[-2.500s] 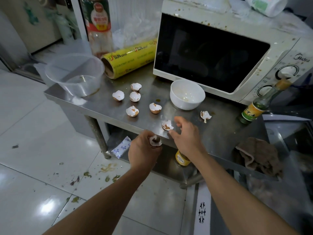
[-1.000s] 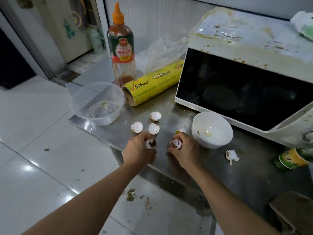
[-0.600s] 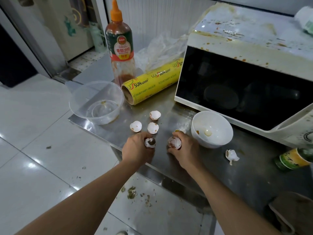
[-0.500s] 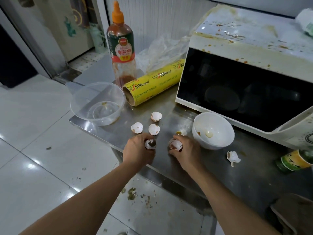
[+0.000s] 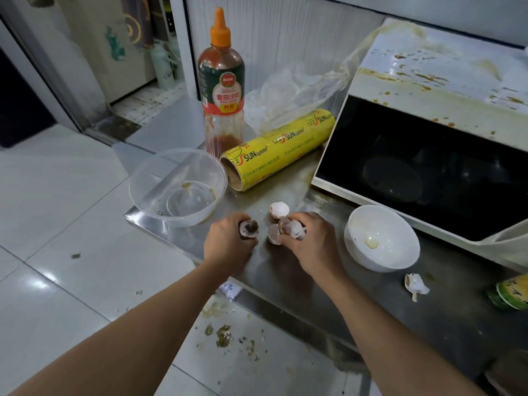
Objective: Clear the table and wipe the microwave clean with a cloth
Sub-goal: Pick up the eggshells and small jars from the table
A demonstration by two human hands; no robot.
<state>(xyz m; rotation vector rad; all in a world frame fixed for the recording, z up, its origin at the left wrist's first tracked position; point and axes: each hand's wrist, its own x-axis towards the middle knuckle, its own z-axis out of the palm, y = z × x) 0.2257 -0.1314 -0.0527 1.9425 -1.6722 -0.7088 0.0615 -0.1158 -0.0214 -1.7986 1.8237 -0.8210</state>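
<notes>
Steel tabletop (image 5: 285, 270) is stood at, above a pale tiled floor (image 5: 57, 281) flecked with green scraps below the near edge. Both hands are worked side by side just over that edge. The left hand (image 5: 228, 247) is clenched round a stack of shells (image 5: 249, 229), held upright in the fist. The right hand (image 5: 311, 244) is curled round its own bunch of shells (image 5: 290, 227), and a further half shell (image 5: 273, 235) is pressed against its fingertips (whether that one is already lifted cannot be told).

Since a second ago, the two shells that lay just beyond the left hand have gone from the steel, and the bundles in the hands have grown. Clearing is thus judged well along but not done: one half shell (image 5: 279, 209) is left just beyond the right hand, and a broken piece (image 5: 415, 284) lies well off to the right, past a white bowl (image 5: 381, 238) set beside the right hand.

Beyond the left hand, a clear tub (image 5: 177, 185) is seen near the table corner. Farther back, a yellow wrap roll (image 5: 278, 148) lies on its side, with a sauce bottle (image 5: 222, 90) and a crumpled bag (image 5: 294, 95) behind it. The microwave (image 5: 428, 138) is found beyond and to the right of the right hand, its top and front spattered brown; no wiping has been started. A green bottle (image 5: 510, 294) is cut off at the far right edge. No cloth can be made out for certain.
</notes>
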